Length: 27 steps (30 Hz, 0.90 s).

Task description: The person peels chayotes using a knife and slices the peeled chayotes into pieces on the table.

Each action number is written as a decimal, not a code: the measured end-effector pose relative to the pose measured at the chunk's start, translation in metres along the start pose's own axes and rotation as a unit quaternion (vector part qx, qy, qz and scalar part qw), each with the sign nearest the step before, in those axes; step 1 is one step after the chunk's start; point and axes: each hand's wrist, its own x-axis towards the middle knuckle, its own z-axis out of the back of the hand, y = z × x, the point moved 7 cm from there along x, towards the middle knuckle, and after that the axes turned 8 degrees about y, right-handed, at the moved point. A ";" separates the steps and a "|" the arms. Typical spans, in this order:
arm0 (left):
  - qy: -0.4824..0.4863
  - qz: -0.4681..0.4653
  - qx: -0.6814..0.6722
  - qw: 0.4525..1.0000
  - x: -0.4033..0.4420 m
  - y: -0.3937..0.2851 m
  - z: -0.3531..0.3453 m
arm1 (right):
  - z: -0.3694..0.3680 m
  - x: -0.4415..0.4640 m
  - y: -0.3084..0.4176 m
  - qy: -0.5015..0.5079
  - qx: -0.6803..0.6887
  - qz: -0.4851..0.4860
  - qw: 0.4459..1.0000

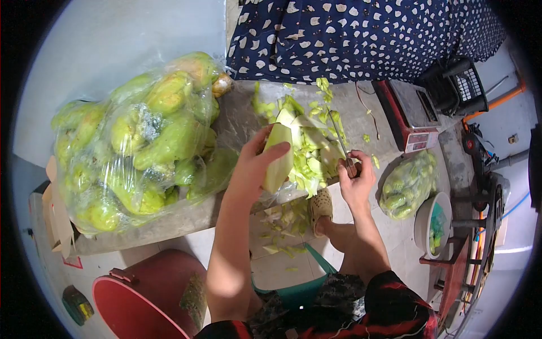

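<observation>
Peeled fruit (278, 164) in left hand (254, 161), knife (339, 134) in right hand (358, 179).
We see left fingers closed round it above peelings (309, 161) — likely for steadiness; right grips the handle — blade clear of the left.

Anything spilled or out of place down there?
Yes, a spill: peelings lie scattered on the floor beside the shoe, rather than in a container. More are strewn loosely across the counter. I see no clear damage.
</observation>
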 end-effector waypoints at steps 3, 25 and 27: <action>0.025 0.036 -0.194 0.980 -0.004 0.009 0.000 | -0.001 0.001 0.000 0.011 -0.011 -0.036 0.999; -0.518 -0.325 0.099 0.785 -0.332 -0.134 0.158 | -0.012 0.007 -0.030 0.002 0.055 -0.099 0.994; -0.600 -0.315 0.268 0.685 -0.425 -0.130 0.190 | -0.008 0.008 -0.031 -0.026 0.092 -0.070 0.993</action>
